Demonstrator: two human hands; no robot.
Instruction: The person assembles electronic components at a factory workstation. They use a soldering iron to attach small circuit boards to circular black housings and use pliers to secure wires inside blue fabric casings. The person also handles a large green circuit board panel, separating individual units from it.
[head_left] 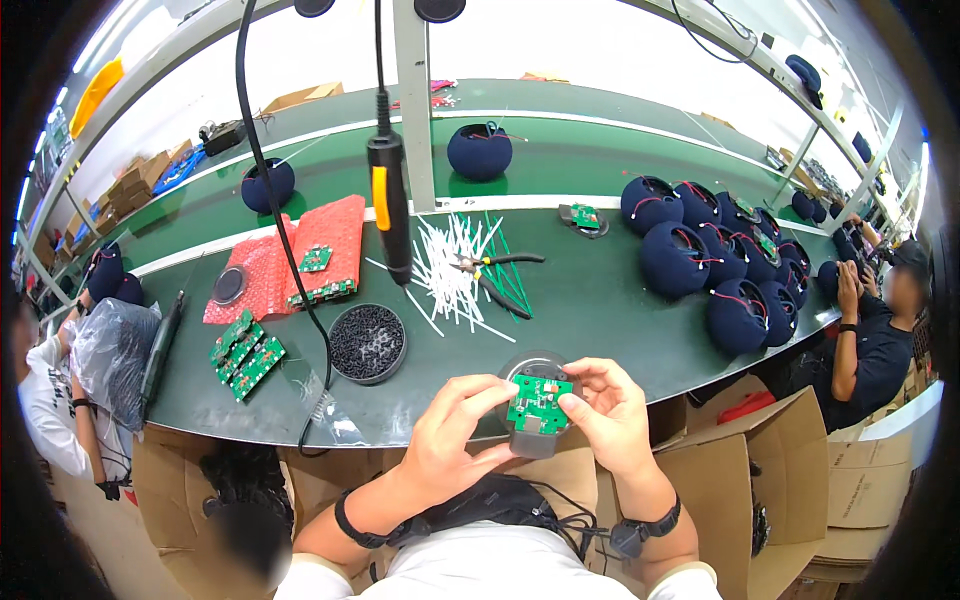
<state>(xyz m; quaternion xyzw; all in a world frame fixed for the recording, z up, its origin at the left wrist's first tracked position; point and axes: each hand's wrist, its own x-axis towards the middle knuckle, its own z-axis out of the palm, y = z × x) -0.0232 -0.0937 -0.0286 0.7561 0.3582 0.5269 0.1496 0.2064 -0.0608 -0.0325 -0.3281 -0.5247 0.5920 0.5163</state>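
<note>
A green circuit board point(538, 408) sits on a dark round plastic part point(534, 443) at the table's near edge. My left hand point(455, 428) grips it from the left, fingers on its far left side and thumb low. My right hand point(612, 418) holds the other side, with the thumb pressing on the board's right edge. Under and behind them shows a clear round rim point(545, 362). Left of my hands stands a round tray of black screws point(367, 343). Beyond lie white cable ties point(450, 275) and pliers point(500, 262) with black and yellow handles.
An electric screwdriver point(388, 200) hangs over the table. Circuit boards point(247, 355) and red bubble wrap point(335, 240) lie left. Several dark blue round shells point(672, 260) crowd the right. Open cardboard boxes point(750, 490) stand below the edge. Co-workers sit on both sides.
</note>
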